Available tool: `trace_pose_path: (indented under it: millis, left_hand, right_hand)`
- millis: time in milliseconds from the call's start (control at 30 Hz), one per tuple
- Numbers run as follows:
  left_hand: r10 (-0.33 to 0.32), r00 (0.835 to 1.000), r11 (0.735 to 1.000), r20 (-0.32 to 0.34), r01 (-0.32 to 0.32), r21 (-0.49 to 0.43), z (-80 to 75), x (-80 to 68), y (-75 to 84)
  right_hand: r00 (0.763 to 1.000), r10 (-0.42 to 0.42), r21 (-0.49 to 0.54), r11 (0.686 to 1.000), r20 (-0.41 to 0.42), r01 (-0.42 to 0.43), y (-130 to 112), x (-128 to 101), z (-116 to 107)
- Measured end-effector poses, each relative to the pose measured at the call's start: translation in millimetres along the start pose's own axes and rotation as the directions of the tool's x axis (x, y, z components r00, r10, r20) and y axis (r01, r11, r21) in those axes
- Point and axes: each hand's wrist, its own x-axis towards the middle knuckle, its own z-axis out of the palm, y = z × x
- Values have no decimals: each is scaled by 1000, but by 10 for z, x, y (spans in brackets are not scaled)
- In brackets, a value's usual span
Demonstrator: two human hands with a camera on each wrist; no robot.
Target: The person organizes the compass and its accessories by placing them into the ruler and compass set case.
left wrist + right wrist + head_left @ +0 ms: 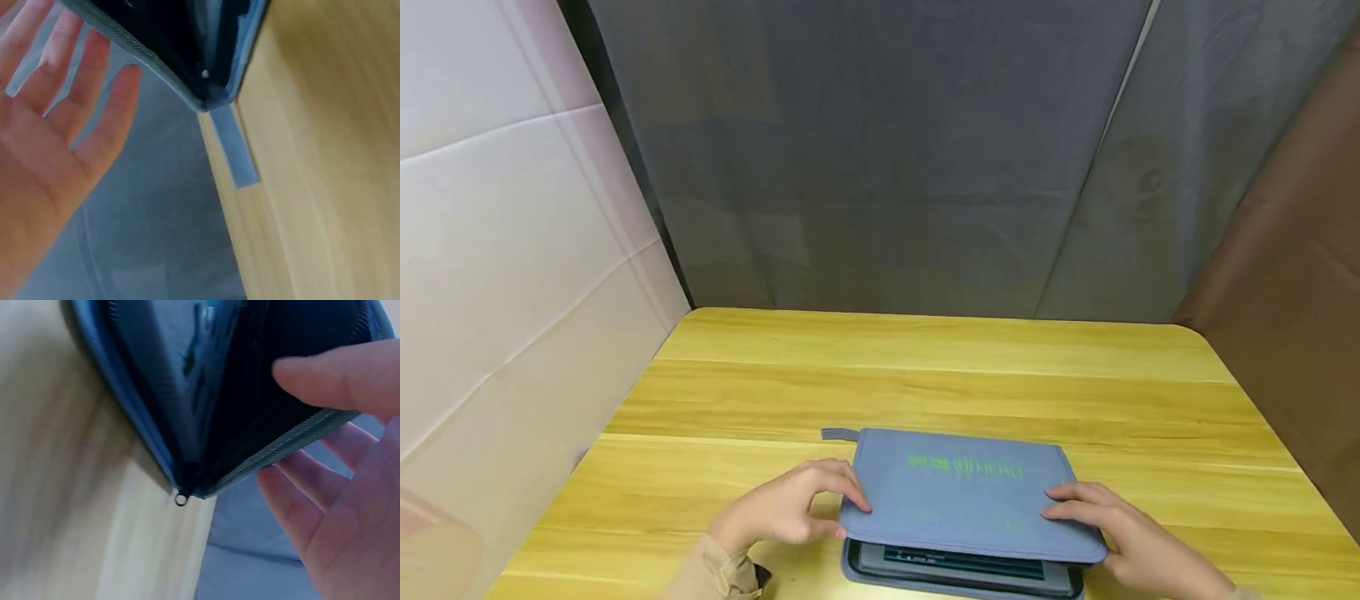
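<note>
A blue-grey zip case (951, 512) with green lettering lies near the table's front edge, its cover partly raised. Through the front gap, dark green items (966, 562) show in a grey-framed interior; their kind is unclear. My left hand (801, 502) holds the cover's left front edge, index finger on top and thumb at the rim. In the left wrist view its other fingers (81, 100) stretch along the cover's outside. My right hand (1112, 525) pinches the cover's right side; the right wrist view shows the thumb (325, 378) inside and fingers outside.
The case lies on a yellow wood-grain table (925, 375). A fabric strap (840, 434) sticks out at its back left corner, and a zip pull (181, 500) hangs at another corner. Grey curtain (880, 167) stands behind, white panels (512, 250) left, brown covering (1292, 333) right.
</note>
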Motion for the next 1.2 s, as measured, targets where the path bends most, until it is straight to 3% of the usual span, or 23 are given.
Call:
trace_pose_path:
  millis: [200, 367, 533, 700, 867, 1067, 1200]
  left_hand:
    - [-142, 987, 988, 81, 137, 64, 118, -4, 58]
    - [-202, 973, 974, 111, 187, 131, 233, -2, 50]
    - [-212, 969, 967, 128, 189, 172, 315, 8, 34]
    - [-243, 963, 955, 120, 215, 206, 372, -6, 40]
    - [-268, 957, 952, 111, 245, 183, 407, -28, 45]
    - [-278, 954, 954, 110, 262, 144, 410, -45, 83]
    - [-294, 952, 952, 84, 284, 114, 427, -34, 104]
  right_hand:
    - [995, -76, 0, 997, -61, 76, -1, -58, 144]
    - [996, -85, 64, 994, -37, 87, 9, -95, 239]
    - [999, -31, 74, 997, 29, 28, 5, -128, 296]
    - [1000, -12, -14, 1000, -12, 12, 10, -144, 369]
    - [999, 28, -63, 998, -46, -31, 7, -172, 433]
    - [998, 56, -51, 997, -27, -58, 17, -190, 432]
    - [1000, 13, 34, 999, 13, -14, 51, -178, 383]
